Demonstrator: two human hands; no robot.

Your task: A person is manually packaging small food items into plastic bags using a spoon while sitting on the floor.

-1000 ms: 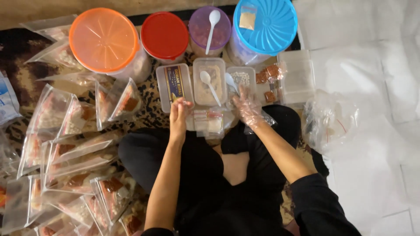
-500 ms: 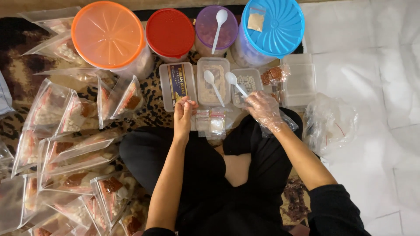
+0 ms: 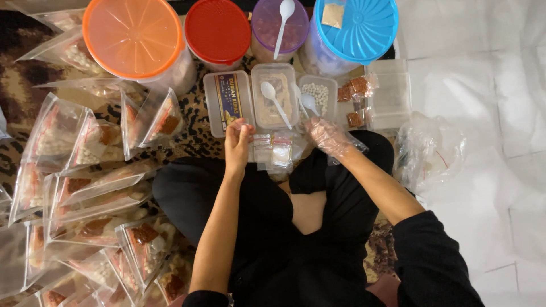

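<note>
Person sits cross-legged on floor, head view looks down. Left hand bare, fingers curled, pinching the edge of a small clear bag just below the tubs; grip looks closed on it. Right hand in a clear plastic glove, fingers bent near the spoon in the bead tub; cannot tell if it holds the spoon or anything else. More small bags lie between the hands, on the lap edge. Middle tub holds a white spoon, left tub has a label card. Behind them stand jars with lids: orange, red, purple, blue. Filled pouches piled on left. Crumpled plastic bag on right, near knee
</note>
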